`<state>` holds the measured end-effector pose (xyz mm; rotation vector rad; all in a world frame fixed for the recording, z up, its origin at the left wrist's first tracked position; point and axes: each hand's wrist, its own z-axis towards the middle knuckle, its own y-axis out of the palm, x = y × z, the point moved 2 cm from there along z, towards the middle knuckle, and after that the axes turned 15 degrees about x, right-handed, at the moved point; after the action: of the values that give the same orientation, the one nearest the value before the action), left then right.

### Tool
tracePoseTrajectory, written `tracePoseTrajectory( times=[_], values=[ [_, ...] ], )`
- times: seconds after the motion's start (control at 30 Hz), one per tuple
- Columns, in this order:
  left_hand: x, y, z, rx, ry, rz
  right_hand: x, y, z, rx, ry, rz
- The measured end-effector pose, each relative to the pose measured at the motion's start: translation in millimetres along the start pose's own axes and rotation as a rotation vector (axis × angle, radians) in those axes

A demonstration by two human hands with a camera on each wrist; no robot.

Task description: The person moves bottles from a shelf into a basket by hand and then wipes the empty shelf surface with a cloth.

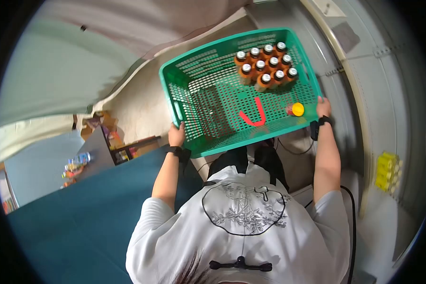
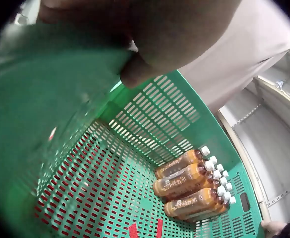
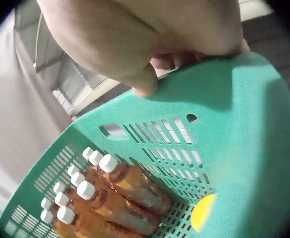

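Note:
A green plastic basket (image 1: 225, 146) is held between both hands in front of the body. My left hand (image 1: 176, 135) grips its left end; the thumb (image 2: 135, 73) hooks over the rim in the left wrist view. At the near right corner my right hand (image 1: 323, 107) holds the rim, thumb (image 3: 146, 82) inside and fingers outside. Several brown drink bottles (image 3: 140, 191) with white caps stand grouped at the basket's far right. A small jar with a yellow lid (image 1: 297, 109) lies near the right hand. Red strips (image 1: 260, 113) show at the basket's bottom.
A table with a dark teal cover (image 1: 80, 227) stands at the left, and bottles (image 1: 78, 161) are visible beyond it. Grey metal shelving (image 1: 378, 90) runs along the right, with a yellow pack (image 1: 387, 171) on it. Pale curtains (image 1: 90, 61) hang at the far left.

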<state>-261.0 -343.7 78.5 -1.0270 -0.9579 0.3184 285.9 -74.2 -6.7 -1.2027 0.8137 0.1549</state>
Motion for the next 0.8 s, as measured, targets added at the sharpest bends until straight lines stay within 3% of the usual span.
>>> tracePoseTrajectory(
  times=[0.1,0.17,0.2,0.33,0.37,0.43,0.5,0.6,0.7,0.8],
  values=[
    [-10.5,3.7,8.2,-0.081,-0.101,0.024,-7.6,-9.5,-10.7,0.067,-0.028,0.058],
    [-25.7,7.1,24.8,0.028,-0.027,0.214,-6.0,-9.6,-6.2,0.015,-0.072,-0.008],
    [-14.5,-2.5,26.9,0.08,-0.008,0.17,-0.2,-6.7,1.1,-0.111,-0.038,0.066],
    [79.3,-35.4,-10.4,0.254,0.158,0.009,4.7,-33.8,-16.9,0.118,0.083,0.454],
    [104.2,-34.7,-29.4,0.257,0.158,-0.005,12.7,-45.6,-25.4,0.14,0.07,0.521],
    [132.0,-5.5,-59.7,0.327,0.33,-0.077,36.1,-78.2,-41.3,0.121,0.05,0.517],
    [175.7,23.2,-106.0,0.277,0.436,-0.072,72.4,-116.7,-50.8,0.129,0.041,0.614],
    [246.1,79.9,-182.9,0.075,0.519,-0.355,157.8,-132.2,-35.3,0.208,0.089,0.649],
    [328.7,105.8,-265.5,-0.163,0.571,-0.54,160.1,-231.1,-33.7,0.184,0.294,0.802],
    [399.6,100.1,-325.4,-0.286,0.739,-0.619,177.8,-272.1,-21.0,0.289,0.294,0.879]
  ],
)
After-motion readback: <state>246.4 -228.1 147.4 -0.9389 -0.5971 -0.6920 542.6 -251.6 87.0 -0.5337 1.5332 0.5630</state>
